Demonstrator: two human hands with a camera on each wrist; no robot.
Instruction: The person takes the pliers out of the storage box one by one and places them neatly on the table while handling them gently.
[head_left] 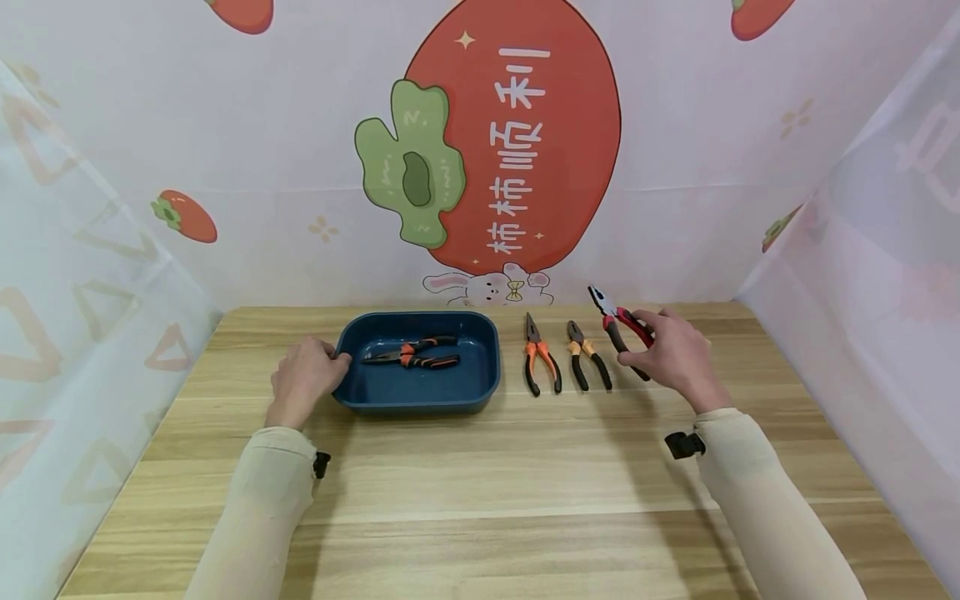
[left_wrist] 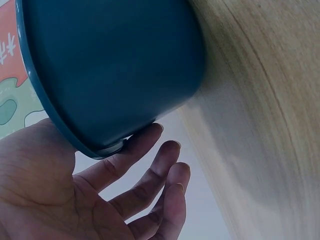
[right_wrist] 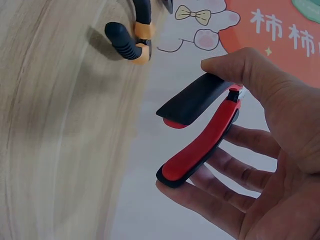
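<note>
My right hand (head_left: 675,354) holds red-and-black pliers (right_wrist: 200,142) by the handles, thumb on one and fingers along the other. Their jaws point up and to the left in the head view. At the left end of a dark blue tray (head_left: 416,404), my left hand (head_left: 306,375) grips the rim, with the thumb over the edge and the fingers (left_wrist: 132,145) against the outside. Inside the tray lies a pair of orange-and-black pliers (head_left: 412,354). Between tray and right hand, long-nose pliers (head_left: 534,350) with orange handles lie beside yellow-and-black pliers (head_left: 581,346).
The wooden table (head_left: 480,500) runs back to a white cloth backdrop (head_left: 285,125) printed with persimmons and a rabbit. White cloth also hangs along the left and right sides. Black straps circle both sleeves at the wrists.
</note>
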